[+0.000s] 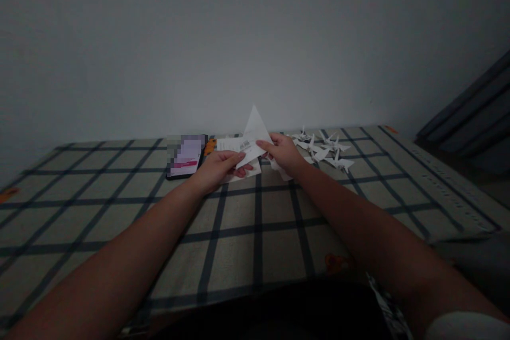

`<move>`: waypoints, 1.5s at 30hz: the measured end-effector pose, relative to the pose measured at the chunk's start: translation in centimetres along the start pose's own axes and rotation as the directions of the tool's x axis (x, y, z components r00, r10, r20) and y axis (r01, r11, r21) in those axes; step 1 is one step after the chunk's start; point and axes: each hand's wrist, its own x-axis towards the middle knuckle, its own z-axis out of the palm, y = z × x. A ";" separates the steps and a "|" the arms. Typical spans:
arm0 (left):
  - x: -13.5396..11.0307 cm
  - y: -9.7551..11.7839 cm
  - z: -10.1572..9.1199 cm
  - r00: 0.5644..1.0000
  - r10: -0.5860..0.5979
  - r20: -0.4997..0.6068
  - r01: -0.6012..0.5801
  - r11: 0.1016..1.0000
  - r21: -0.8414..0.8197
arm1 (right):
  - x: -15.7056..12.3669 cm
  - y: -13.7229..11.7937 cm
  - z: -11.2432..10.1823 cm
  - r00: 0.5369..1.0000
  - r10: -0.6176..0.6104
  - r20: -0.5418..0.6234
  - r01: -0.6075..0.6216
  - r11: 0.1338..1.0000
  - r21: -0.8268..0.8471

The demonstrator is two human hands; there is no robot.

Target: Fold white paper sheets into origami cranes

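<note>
Pinching at both edges, two bare hands have the folded paper [255, 130] between them, out over the middle of the checked cloth [239, 265], its sharp peak pointing to the far wall [255, 37]. From the head camera, the only view, here's how it stands: the left hand [221, 166] has a narrow grip on the near left edge, thumb on top, fingers curled beneath. Over on the right, the right hand [283, 150] is closed on the other edge, thumb pressed flat across it. Printing shows on the paper's lower part; whether the printed strip to the left belongs to it, I can't tell.

Here's the risk, as I judge it: the sheet looks thin, so an uneven pull between those thumbs could skew a crease or start a tear. The light is dim, which could hide a misaligned edge. And look below! A loose sheet [244, 175] lies under the left hand, easily dragged along by a stray finger. Just right of the right hand sit white paper cranes [338, 160], and a sideways elbow could crush one. To the left, near the left hand, lies a phone [186, 158].
</note>
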 end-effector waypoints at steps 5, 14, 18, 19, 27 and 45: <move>0.1 0.0 -0.2 1.000 0.013 0.018 -0.014 0.999 0.029 | 0.0 0.2 0.0 0.998 0.004 -0.060 -0.004 1.000 -0.004; 0.6 -0.4 -0.7 0.999 0.046 0.028 -0.047 0.998 0.031 | 0.2 0.4 -0.2 0.994 0.015 -0.112 -0.015 1.000 0.006; 0.9 -1.1 -0.7 0.996 0.090 0.011 -0.089 0.993 -0.079 | 0.0 0.5 0.2 0.999 0.039 0.004 -0.039 0.999 -0.029; 1.0 -1.2 -0.7 0.995 0.101 -0.009 -0.101 0.991 -0.089 | -0.1 0.5 0.4 0.998 0.030 0.054 -0.028 0.999 -0.041; 0.7 -1.2 -1.3 0.983 0.155 -0.097 -0.143 0.983 0.118 | -0.5 0.0 0.7 0.976 -0.010 0.219 0.019 0.999 -0.040; -0.4 0.0 -0.5 0.961 0.268 -0.061 -0.218 0.879 0.424 | -0.5 0.0 0.8 0.984 0.043 0.174 -0.062 0.993 0.105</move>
